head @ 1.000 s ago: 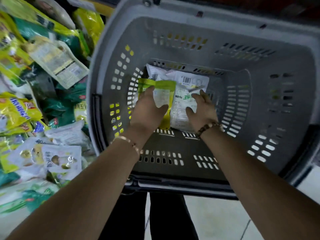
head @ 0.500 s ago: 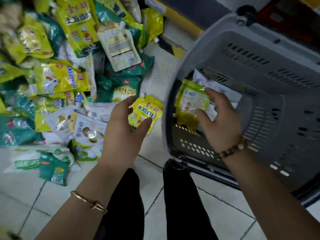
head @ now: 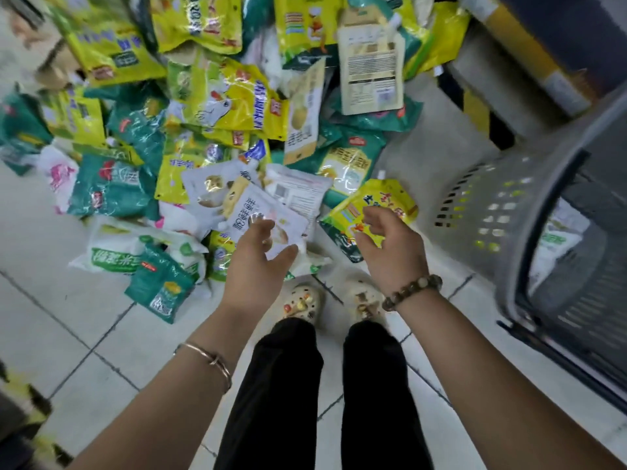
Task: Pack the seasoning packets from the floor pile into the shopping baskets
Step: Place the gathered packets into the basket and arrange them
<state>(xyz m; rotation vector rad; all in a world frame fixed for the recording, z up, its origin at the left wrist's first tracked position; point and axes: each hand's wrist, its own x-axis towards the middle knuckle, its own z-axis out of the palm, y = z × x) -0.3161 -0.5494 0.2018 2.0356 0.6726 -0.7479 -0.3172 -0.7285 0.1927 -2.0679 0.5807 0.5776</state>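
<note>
Left hand (head: 255, 262): held over the near edge of the pile, fingers (head: 263, 228) spread and released, nothing gripped; the fingertips lie over a white packet (head: 258, 212) printed with dark characters, though contact cannot be told.
Right hand (head: 390, 247): held just above a yellow packet (head: 376, 198) with red lettering, fingers loosely curled and released, nothing grasped.
Pile of packets (head: 210, 106): heaped on the tiled floor (head: 78, 337) ahead of the person; yellow, green and white pouches are overlapped at all angles, several blurred.
Green packet (head: 159, 286): laid at the pile's near-left edge, partly over a white and green bag (head: 115, 256).
Cream pouch (head: 371, 69): seen back-side up near the top of the pile, its printed panel facing the camera.
Basket (head: 492, 212): grey, perforated, seen at the right edge with its opening turned toward the camera; at least one white and green packet (head: 556, 239) is seen inside, blurred.
Wrists: a thin metal bangle (head: 210, 361) is worn on the left, a beaded bracelet (head: 412, 291) on the right.
Feet: pale clogs (head: 302, 301) with small charms are seen between the forearms, below the pile's edge, above dark trousers (head: 281, 395).
</note>
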